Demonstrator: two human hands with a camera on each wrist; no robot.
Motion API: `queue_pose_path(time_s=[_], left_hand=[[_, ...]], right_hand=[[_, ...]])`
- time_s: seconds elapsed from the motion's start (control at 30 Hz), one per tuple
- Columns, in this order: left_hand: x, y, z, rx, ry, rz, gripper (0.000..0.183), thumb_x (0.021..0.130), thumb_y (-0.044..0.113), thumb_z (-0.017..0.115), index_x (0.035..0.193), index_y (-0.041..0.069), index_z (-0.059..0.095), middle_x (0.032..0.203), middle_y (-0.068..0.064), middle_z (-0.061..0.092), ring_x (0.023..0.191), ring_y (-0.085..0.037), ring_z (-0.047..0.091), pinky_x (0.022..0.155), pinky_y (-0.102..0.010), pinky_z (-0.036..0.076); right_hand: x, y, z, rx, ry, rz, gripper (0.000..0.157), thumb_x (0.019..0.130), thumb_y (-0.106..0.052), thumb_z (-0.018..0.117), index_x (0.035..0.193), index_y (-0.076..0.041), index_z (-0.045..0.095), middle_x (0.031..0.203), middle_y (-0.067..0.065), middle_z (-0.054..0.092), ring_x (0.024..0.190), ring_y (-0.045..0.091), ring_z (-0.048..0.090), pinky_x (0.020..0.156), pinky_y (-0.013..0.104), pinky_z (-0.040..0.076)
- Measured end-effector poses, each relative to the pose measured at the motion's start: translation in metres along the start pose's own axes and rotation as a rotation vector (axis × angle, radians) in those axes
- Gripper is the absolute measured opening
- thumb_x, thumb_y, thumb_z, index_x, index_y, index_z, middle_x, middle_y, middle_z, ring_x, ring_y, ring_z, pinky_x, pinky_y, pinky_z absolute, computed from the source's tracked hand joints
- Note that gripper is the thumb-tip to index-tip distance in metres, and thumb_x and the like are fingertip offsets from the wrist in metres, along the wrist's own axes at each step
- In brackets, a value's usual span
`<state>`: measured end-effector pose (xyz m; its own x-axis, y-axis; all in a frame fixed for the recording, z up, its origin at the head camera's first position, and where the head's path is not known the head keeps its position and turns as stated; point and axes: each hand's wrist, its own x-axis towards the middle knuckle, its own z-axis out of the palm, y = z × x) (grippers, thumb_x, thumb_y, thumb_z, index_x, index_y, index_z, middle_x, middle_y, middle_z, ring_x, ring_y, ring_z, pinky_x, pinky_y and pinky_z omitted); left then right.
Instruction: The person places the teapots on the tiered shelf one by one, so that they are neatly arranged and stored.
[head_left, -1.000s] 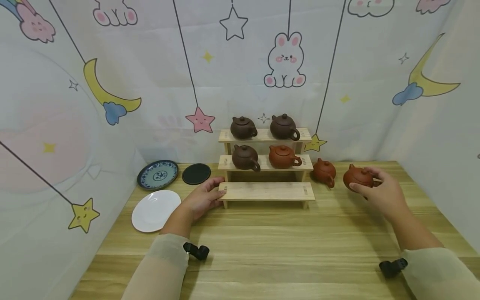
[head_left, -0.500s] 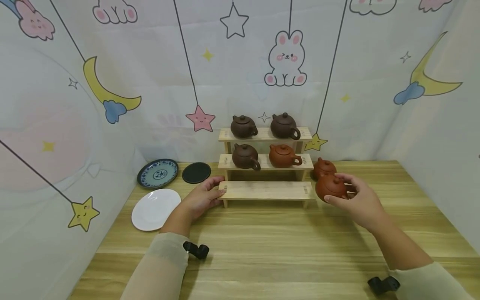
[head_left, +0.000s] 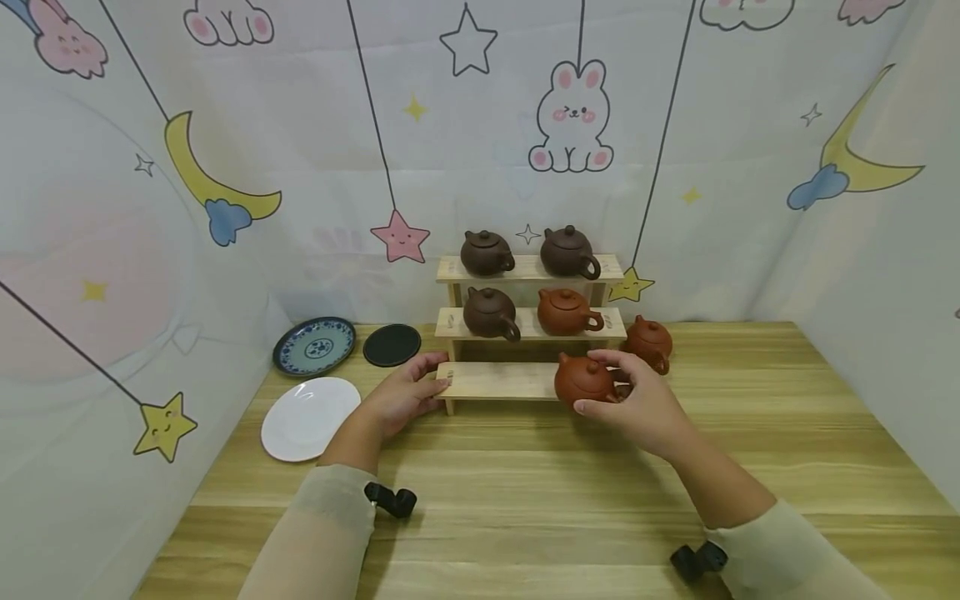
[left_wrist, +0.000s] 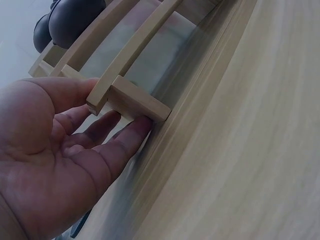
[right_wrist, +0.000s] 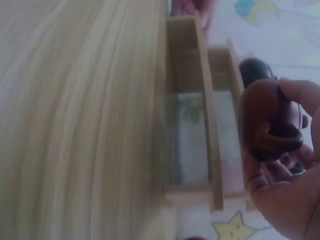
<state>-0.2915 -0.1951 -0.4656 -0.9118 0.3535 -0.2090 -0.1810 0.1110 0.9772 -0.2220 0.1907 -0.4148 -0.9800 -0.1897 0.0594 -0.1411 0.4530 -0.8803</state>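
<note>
My right hand (head_left: 641,404) grips a reddish-brown clay teapot (head_left: 583,382) by its body and lid, in front of the right half of the lowest step. In the right wrist view that teapot (right_wrist: 265,117) shows its curved handle between thumb and fingers. At the left end of the three-step wooden stand (head_left: 498,380), my left hand (head_left: 401,396) holds the lowest step. Seen from the left wrist, the thumb lies at the step's edge and the fingertips (left_wrist: 137,127) touch its leg. Two dark teapots (head_left: 487,254) sit on the top step; a dark and a reddish one (head_left: 566,312) share the middle step.
Another reddish teapot (head_left: 649,342) stands on the table (head_left: 510,517) right of the stand. To the left lie a blue patterned plate (head_left: 315,347), a white plate (head_left: 310,419) and a dark round coaster-like disc (head_left: 392,345). A printed cloth (head_left: 480,183) hangs behind.
My right hand has carried the reddish teapot leftward, from right of the standing teapot to the front of the lowest step. The left hand has stayed at the stand's end.
</note>
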Motion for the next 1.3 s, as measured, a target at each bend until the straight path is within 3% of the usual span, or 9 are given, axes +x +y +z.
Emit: queue_pose_path(time_s=[0.33, 0.63, 1.03, 1.3], left_hand=[[0.0, -0.001, 0.0, -0.006, 0.004, -0.004, 0.059, 0.11, 0.007, 0.056, 0.165, 0.008, 0.033, 0.171, -0.014, 0.031, 0.137, -0.026, 0.056, 0.111, -0.04, 0.055], [0.0, 0.001, 0.001, 0.005, 0.009, -0.003, 0.059, 0.11, 0.009, 0.057, 0.165, 0.008, 0.034, 0.171, -0.015, 0.031, 0.136, -0.026, 0.057, 0.112, -0.04, 0.055], [-0.001, 0.0, 0.0, 0.017, -0.003, 0.006, 0.061, 0.11, 0.01, 0.056, 0.166, 0.007, 0.031, 0.173, -0.016, 0.028, 0.139, -0.027, 0.056, 0.118, -0.048, 0.05], [0.001, -0.001, -0.001, 0.017, -0.001, 0.002, 0.061, 0.11, 0.01, 0.057, 0.166, 0.008, 0.032, 0.173, -0.015, 0.029, 0.139, -0.027, 0.056, 0.115, -0.044, 0.053]], right_hand=[[0.026, -0.02, 0.046, -0.003, -0.049, -0.029, 0.076, 0.085, -0.034, 0.092, 0.151, -0.023, 0.057, 0.152, 0.009, 0.054, 0.124, 0.033, 0.066, 0.095, 0.042, 0.06], [0.042, -0.031, 0.076, 0.046, -0.079, -0.043, 0.075, 0.087, -0.031, 0.091, 0.152, -0.02, 0.057, 0.152, 0.009, 0.055, 0.128, 0.031, 0.065, 0.103, 0.048, 0.058], [0.054, -0.034, 0.096, -0.014, -0.041, -0.036, 0.073, 0.086, -0.031, 0.092, 0.152, -0.024, 0.059, 0.151, 0.007, 0.056, 0.132, 0.03, 0.063, 0.107, 0.051, 0.056], [0.054, -0.035, 0.098, -0.035, -0.046, -0.034, 0.074, 0.088, -0.033, 0.09, 0.154, -0.021, 0.058, 0.152, 0.008, 0.056, 0.135, 0.032, 0.062, 0.111, 0.054, 0.053]])
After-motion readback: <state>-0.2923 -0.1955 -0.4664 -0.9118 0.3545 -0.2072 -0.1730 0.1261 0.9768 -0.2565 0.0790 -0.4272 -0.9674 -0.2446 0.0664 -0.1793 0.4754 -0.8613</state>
